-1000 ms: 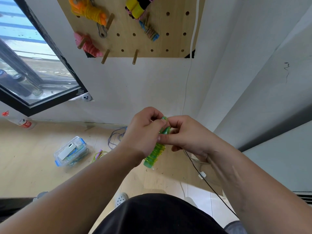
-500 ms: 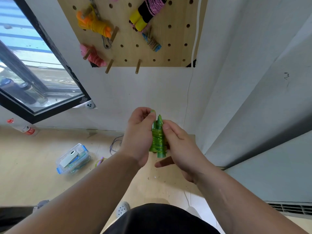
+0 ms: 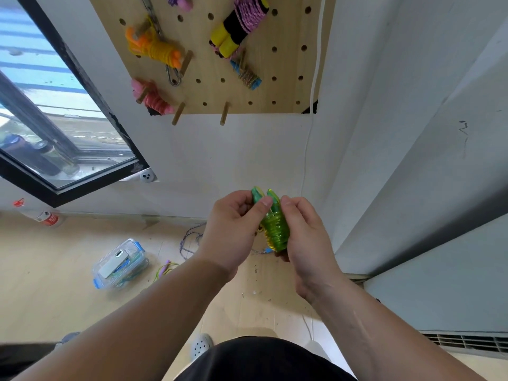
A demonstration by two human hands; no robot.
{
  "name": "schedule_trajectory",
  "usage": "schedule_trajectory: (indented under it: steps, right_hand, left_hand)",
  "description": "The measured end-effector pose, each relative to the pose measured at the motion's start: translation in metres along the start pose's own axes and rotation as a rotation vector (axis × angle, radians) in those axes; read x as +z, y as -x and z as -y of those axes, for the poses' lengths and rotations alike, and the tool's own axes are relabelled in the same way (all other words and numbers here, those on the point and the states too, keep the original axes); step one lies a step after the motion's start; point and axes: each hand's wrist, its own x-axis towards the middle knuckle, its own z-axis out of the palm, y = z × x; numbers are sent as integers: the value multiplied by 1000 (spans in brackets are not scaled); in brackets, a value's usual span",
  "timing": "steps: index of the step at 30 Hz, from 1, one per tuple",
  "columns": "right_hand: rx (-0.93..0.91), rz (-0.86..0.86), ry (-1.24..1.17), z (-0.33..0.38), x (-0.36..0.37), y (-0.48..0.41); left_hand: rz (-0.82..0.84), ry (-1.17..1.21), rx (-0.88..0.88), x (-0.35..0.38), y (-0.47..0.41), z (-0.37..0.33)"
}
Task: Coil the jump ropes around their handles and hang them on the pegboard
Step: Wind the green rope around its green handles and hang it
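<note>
1. Well below the pegboard (image 3: 275, 89), nearest the camera: left hand (image 3: 233, 229) and right hand (image 3: 305, 235), raised together in front of the wall.
2. Between the two hands, straight under the pegboard's lower edge: green jump rope (image 3: 275, 229), cord wound in close turns around both translucent handles, handle tips pointing up toward the pegboard.
3. Finger state: left thumb pinches the handle tips and the other left fingers are curled in. Right fingers (image 3: 286, 202) are pressed together along the bundle's far side; the right thumb is mostly hidden.
4. Step in hand, as judged: securing the last turns before hanging. Advice: keep pressure on the top turns so the springy cord does not unwind, tuck the free end under a turn, and only then lift.
5. On the floor, below and left of the pegboard: loose striped rope (image 3: 189, 240), not yet coiled; clear plastic box (image 3: 121, 264); a yellow-green cord (image 3: 165, 269) beside the box.
6. At the pegboard's bottom row: two free pegs (image 3: 224, 114), the likely targets. Seat the bundle fully on before letting go.
7. On the pegboard, already hung: orange bundle (image 3: 154, 48), pink bundle (image 3: 152, 96), yellow-handled bundle (image 3: 239, 23), small blue-tipped bundle (image 3: 247, 75).
</note>
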Motion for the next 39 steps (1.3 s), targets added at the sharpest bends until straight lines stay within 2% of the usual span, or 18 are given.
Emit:
schedule_trajectory:
  steps: [3,6,12,17,19,21,23,25,29,35,39]
  right_hand:
    - [-29,-77,-46,-1,4,0]
    - [20,-109,-102,1,7,0]
    - [118,-38,-123,5,6,-5]
    - [78,26,-39,3,3,-7]
    - [38,34,-31,4,0,-11]
    - [-6,44,-28,8,-2,-16]
    - [-40,44,-28,8,-3,-22]
    - [-92,40,3,4,-2,-26]
    - [-131,107,101,-8,10,-31]
    - [-200,101,170,-12,43,-50]
    - [-226,133,257,-17,72,-65]
  left_hand:
    - [53,-65,57,0,3,-1]
    - [79,-157,97,2,7,-2]
    - [67,-254,126,1,11,3]
    - [90,-301,89,-1,6,8]
    - [127,-237,61,-3,2,5]
    - [171,-72,-3,-4,-1,1]
    - [167,145,-124,-7,-3,-1]
    - [151,245,-227,-13,-5,-4]
    - [147,34,-266,-29,-13,-5]
    - [155,91,-378,-65,-34,-2]
    - [86,167,-371,-94,-57,0]
